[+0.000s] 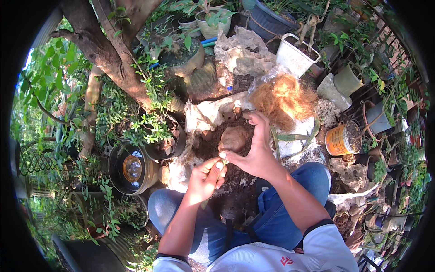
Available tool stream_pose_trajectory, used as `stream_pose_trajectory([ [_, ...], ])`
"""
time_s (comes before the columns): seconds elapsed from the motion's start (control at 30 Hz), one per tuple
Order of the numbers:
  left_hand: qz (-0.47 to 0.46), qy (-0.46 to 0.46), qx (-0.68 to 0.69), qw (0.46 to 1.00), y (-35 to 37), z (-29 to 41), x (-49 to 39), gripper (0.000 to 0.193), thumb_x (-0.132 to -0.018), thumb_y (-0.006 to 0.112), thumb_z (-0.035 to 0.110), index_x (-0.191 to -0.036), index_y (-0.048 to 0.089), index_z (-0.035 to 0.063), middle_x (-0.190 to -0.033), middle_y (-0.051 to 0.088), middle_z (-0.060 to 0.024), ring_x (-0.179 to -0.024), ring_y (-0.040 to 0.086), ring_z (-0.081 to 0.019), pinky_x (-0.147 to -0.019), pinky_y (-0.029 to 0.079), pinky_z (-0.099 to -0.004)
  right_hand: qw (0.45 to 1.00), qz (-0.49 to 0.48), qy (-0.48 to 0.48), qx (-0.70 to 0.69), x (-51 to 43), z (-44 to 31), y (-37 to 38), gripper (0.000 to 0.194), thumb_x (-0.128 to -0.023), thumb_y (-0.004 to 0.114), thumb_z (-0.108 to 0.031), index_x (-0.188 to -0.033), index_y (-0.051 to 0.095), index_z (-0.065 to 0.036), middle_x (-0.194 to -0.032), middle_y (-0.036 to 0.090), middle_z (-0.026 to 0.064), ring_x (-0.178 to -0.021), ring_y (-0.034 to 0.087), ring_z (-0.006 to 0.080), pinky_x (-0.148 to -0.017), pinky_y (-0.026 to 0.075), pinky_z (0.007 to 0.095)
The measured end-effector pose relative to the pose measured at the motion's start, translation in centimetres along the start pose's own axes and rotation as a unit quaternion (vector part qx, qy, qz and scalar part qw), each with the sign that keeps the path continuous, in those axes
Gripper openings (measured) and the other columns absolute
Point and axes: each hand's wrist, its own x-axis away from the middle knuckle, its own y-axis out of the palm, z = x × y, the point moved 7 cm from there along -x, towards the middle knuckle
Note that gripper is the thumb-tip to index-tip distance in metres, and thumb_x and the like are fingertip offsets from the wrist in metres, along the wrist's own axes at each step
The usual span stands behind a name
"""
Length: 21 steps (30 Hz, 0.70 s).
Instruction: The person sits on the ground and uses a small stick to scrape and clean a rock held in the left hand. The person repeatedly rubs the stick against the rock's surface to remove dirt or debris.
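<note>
My left hand pinches a slim green leaf or stem between thumb and fingers, just below a brown, rounded ball that looks wrapped in fibre. Part of a green leaf shows beneath that wrist. Curved around the ball's right side is my right hand, its thumb tip at the ball's lower edge and its fingers stretched up past the top. A gap shows between the ball and the right palm; whether these fingers grip anything is unclear. Dark loose soil lies under the ball on a whitish sack.
Loose orange-brown fibre spills from a clear plastic bag beyond my right hand. Long green leaves lie right of it. Pots surround me, including a dark water-filled basin, a white planter and an orange bucket. A tree trunk leans at upper left.
</note>
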Motion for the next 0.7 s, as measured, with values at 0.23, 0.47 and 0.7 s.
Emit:
stream_pose_trajectory([
  [0.23,-0.033,0.014,0.044,0.998,0.1,0.0,0.0,0.037,-0.113,0.048,0.029,-0.126,0.061,-0.0030,-0.081,0.052,-0.0002,-0.060,0.047,-0.0072,-0.053,0.039,-0.0233,0.989,0.023,0.103,-0.103,0.0,1.8,-0.7,0.093,-0.083,0.086,-0.029,-0.149,0.027,-0.001,-0.140,0.035,0.0208,-0.134,0.038,0.0338,-0.112,0.034,0.0484],
  [0.47,-0.026,0.032,0.034,0.999,-0.1,-0.3,-0.1,0.036,-0.112,0.049,0.031,-0.118,0.064,-0.0018,-0.079,0.053,-0.0023,-0.057,0.050,-0.0126,-0.053,0.041,-0.0266,0.998,0.021,-0.018,-0.053,0.6,-0.3,0.1,0.101,-0.080,0.089,-0.032,-0.149,0.023,0.001,-0.144,0.034,0.0232,-0.136,0.035,0.0380,-0.114,0.031,0.0526],
  [0.7,-0.044,0.005,0.079,0.996,0.0,-0.6,0.1,0.039,-0.111,0.051,0.034,-0.115,0.063,-0.0021,-0.077,0.056,-0.0045,-0.056,0.053,-0.0155,-0.053,0.041,-0.0283,0.988,0.034,0.102,-0.113,0.4,1.7,-0.9,0.102,-0.081,0.088,-0.033,-0.150,0.022,0.002,-0.141,0.033,0.0234,-0.134,0.036,0.0359,-0.113,0.033,0.0501],
])
